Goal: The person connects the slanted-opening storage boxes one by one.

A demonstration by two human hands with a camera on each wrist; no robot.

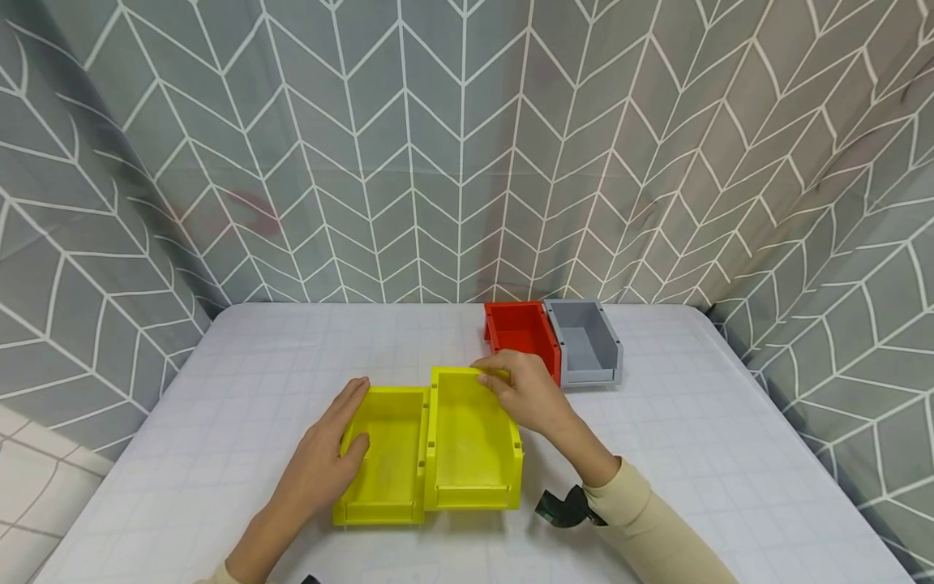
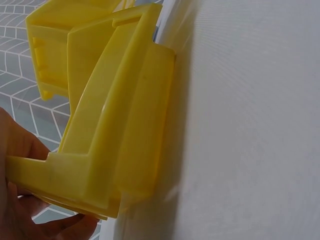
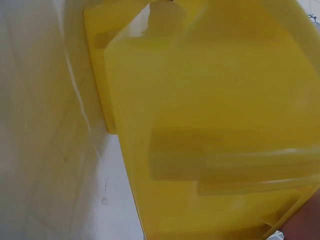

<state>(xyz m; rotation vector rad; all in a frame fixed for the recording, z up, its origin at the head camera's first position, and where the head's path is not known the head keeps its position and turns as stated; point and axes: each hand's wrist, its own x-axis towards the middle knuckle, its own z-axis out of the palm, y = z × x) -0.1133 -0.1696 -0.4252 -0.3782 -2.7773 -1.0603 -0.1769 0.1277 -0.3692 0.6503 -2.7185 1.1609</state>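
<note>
Two yellow plastic bins stand side by side in the head view. The left yellow bin [image 1: 378, 513] rests on the table, and my left hand [image 1: 319, 469] grips its left wall with the thumb over the inside. In the left wrist view, fingers [image 2: 70, 229] curl about that bin's rear edge. The right yellow bin [image 1: 473, 496] sits higher and slightly farther back, its side against the left one. My right hand [image 1: 527, 391] pinches its rear right corner. The right wrist view is filled by this bin's yellow outer wall [image 3: 215, 90]; most of the hand is hidden there.
Behind the right hand, a red bin [image 1: 520, 328] and a grey bin [image 1: 584, 337] stand joined side by side near the table's back edge. A white cloth covers the table [image 1: 255, 357]. Grey patterned curtains [image 1: 438, 162] enclose the back and sides.
</note>
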